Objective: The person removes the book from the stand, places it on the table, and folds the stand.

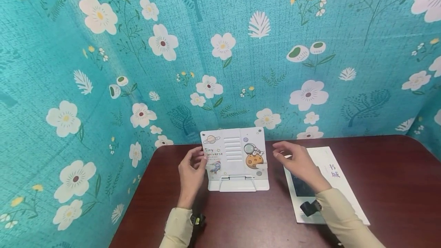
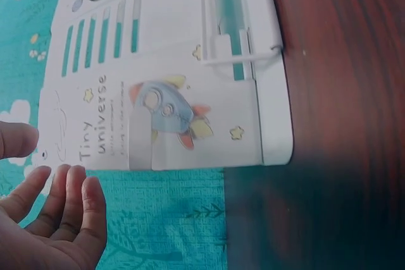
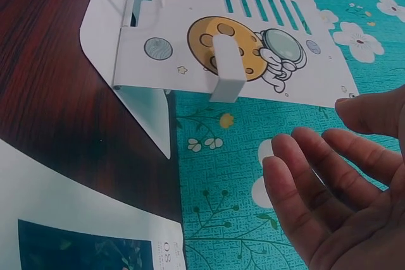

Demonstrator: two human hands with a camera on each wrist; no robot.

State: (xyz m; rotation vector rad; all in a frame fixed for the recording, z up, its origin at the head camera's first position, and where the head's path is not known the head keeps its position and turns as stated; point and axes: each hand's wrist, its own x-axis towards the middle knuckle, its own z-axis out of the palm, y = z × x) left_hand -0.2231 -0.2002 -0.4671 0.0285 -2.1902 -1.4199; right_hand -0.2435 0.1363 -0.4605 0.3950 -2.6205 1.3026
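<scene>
A white book stand (image 1: 237, 198) stands unfolded on the table, its plate tilted back; the head view shows a slotted panel, a ringed planet, an astronaut on an orange moon and the words "Tiny universe". My left hand (image 1: 192, 171) is at the stand's left edge, fingers loosely bent and thumb apart from them; whether it touches the edge I cannot tell. Off the right edge, my right hand (image 1: 301, 163) hovers with a gap and nothing in it. In the right wrist view a white clip (image 3: 228, 71) juts from the plate, and the thumb is near its upper corner.
A white book (image 1: 344, 186) with a dark picture on its cover lies on the table to the right, partly under my right hand and forearm. The dark reddish table (image 1: 248, 221) meets a teal flowered cloth (image 1: 241, 68) behind and at the left.
</scene>
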